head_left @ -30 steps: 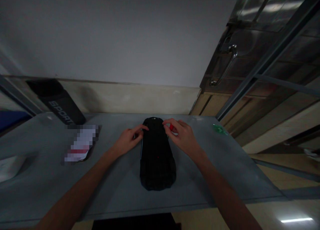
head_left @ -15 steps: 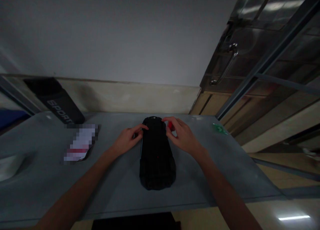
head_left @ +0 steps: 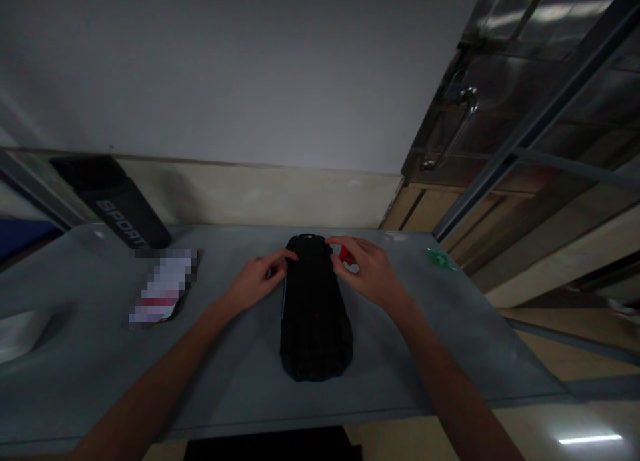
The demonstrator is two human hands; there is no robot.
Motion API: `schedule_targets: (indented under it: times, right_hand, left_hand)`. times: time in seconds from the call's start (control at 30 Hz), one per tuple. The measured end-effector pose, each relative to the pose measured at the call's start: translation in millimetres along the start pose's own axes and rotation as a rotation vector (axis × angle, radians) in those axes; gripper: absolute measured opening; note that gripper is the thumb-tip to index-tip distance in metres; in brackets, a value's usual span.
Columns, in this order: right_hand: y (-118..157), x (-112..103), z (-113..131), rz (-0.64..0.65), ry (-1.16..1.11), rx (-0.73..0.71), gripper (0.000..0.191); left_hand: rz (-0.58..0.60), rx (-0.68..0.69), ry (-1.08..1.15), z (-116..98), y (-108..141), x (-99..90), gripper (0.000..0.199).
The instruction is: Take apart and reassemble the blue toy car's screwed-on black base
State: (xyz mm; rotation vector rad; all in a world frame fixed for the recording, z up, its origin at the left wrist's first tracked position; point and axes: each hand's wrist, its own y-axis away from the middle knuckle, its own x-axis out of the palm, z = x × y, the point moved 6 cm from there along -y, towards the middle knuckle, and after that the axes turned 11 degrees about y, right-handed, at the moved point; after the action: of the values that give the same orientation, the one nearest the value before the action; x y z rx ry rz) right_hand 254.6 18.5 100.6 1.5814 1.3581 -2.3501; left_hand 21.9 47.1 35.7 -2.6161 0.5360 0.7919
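Observation:
A long black object (head_left: 315, 307) shaped like a toy car lies lengthwise in front of me, dark underside seemingly up. My left hand (head_left: 260, 274) grips its far left edge, index fingertip on the dark surface and thumb against the side. At the far right edge, my right hand (head_left: 367, 267) has thumb and index finger curled against the toy car's side, around what may be a wheel. A small red thing (head_left: 345, 254) shows behind the right fingers; whether that hand holds it is hard to tell. The other right fingers are partly hidden.
All this is on a grey table (head_left: 240, 367) against a wall. A black bottle marked SPORT (head_left: 120, 207) and a pixelated phone-like item (head_left: 163, 287) are on the left, with a white object (head_left: 23, 334) at the edge. Green plastic (head_left: 441, 259) lies at right.
Both hands keep nearly the same places on the toy car. The whole view has shifted very slightly, and a little more of the red thing shows by the right hand.

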Motion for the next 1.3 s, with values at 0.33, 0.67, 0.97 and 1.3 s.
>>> schedule_targets:
  times: [0.33, 0.67, 0.97, 1.3]
  right_hand:
    - [-2, -2, 4, -0.046, -0.040, -0.025, 0.030]
    - [-2, -7, 5, -0.045, -0.016, -0.042, 0.032]
    - [0, -2, 2, -0.028, -0.059, -0.011, 0.034]
    - [1, 6, -9, -0.019, -0.061, 0.050, 0.026]
  left_hand:
    - [0.002, 0.017, 0.002, 2, 0, 0.7, 0.038]
    - [0.014, 0.009, -0.001, -1, 0, -0.1, 0.035]
    - [-0.001, 0.022, -0.001, 0, 0, 0.3, 0.036]
    - [0.007, 0.029, 0.006, -1, 0, 0.0, 0.036]
